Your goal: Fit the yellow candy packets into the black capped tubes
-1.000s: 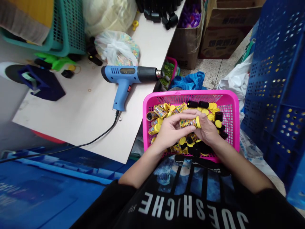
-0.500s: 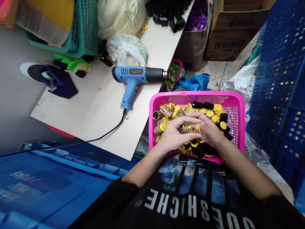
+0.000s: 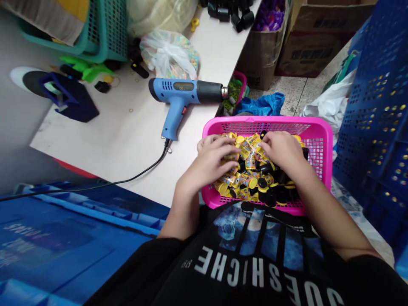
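A busy workroom, with a white table (image 3: 95, 140) left of the hands and a pink basket (image 3: 264, 121) under them.

The left hand (image 3: 208, 159) and right hand (image 3: 282, 151) lie spread on little bottles (image 3: 247, 170) in the basket, with yellow or black caps and tiny labels. A blue heat gun (image 3: 178, 93) sits left. The black shirt (image 3: 255, 263) says "SHICHE".

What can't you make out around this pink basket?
Head view:
What the left hand and right hand grip: their fingers cover the bottles beneath, in the pink plastic basket.
Bottle labels: too small to read.
Contents of the clear plastic bag: blurred by the plastic.
Black plastic caps: cut off by the top edge.
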`<state>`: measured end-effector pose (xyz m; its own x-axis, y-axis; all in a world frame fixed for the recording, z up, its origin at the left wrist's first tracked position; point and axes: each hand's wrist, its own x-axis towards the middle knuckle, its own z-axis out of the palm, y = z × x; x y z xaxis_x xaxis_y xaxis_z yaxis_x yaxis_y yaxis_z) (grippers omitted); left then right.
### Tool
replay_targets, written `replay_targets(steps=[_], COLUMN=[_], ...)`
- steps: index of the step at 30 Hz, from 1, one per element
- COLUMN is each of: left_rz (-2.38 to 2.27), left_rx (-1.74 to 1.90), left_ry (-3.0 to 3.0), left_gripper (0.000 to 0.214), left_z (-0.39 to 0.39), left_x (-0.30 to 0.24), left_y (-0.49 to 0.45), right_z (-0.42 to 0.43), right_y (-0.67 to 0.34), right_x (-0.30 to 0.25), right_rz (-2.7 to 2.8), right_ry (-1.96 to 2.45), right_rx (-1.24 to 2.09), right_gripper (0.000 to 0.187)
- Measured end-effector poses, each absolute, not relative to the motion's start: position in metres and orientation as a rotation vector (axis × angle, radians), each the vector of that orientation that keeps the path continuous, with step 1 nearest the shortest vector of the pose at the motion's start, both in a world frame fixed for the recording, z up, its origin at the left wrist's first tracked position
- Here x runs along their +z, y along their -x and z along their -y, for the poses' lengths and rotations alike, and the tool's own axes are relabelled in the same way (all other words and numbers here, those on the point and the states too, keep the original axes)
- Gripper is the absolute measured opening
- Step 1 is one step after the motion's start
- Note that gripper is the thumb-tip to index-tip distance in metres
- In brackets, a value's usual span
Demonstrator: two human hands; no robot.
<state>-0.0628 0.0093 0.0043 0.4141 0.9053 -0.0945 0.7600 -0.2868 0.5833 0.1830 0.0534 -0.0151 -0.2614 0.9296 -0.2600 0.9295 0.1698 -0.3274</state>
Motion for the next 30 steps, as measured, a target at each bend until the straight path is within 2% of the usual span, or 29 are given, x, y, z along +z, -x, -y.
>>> replay_targets(steps=[3,6,10,14,17,19,22,24,26,30], left_rz=[-1.444,-1.462,-1.412,-1.434,-1.438,-1.281,-1.048,-1.044,-1.115,-1.233], left_rx=[0.298,0.504,0.78,0.94,1.018,1.01,0.955,0.998,1.095,1.133], left_ry=[-2.167,-2.139,-2.082,-1.803,-1.247,-0.913,-0.754,-0.785,-0.819,-0.905], left_gripper=[0.038,0.037,0.027,0.022,0.038,0.043,0.055,0.057,0.048,0.037], left_z=[-0.007,-0.011,-0.016,-0.012,-0.01,-0.011,-0.012,-0.012,-0.01,-0.006], left_x=[-0.002,-0.007,-0.006,-0.005,-0.004,0.0,0.007,0.011,0.012,0.012], left_y=[0.056,0.053,0.052,0.042,0.031,0.025,0.015,0.009,0.001,-0.014], right_z=[-0.051,-0.046,-0.048,-0.05,-0.045,-0.039,-0.031,-0.027,-0.024,-0.025], right_y=[-0.179,-0.175,-0.179,-0.193,-0.203,-0.209,-0.215,-0.214,-0.209,-0.198], right_x=[-0.025,-0.035,-0.037,-0.023,-0.007,0.001,0.003,0.001,0.0,0.002], right_rz=[2.513,2.544,2.457,2.381,2.366,2.361,2.315,2.133,1.854,1.547], right_ry=[2.0,2.036,2.034,1.784,1.293,1.07,0.987,1.091,1.232,1.334], right_rx=[0.411,0.338,0.496,0.597,0.532,0.543,0.605,0.632,0.778,1.284], right_gripper=[0.035,0.033,0.019,0.019,0.023,0.024,0.02,0.02,0.026,0.036])
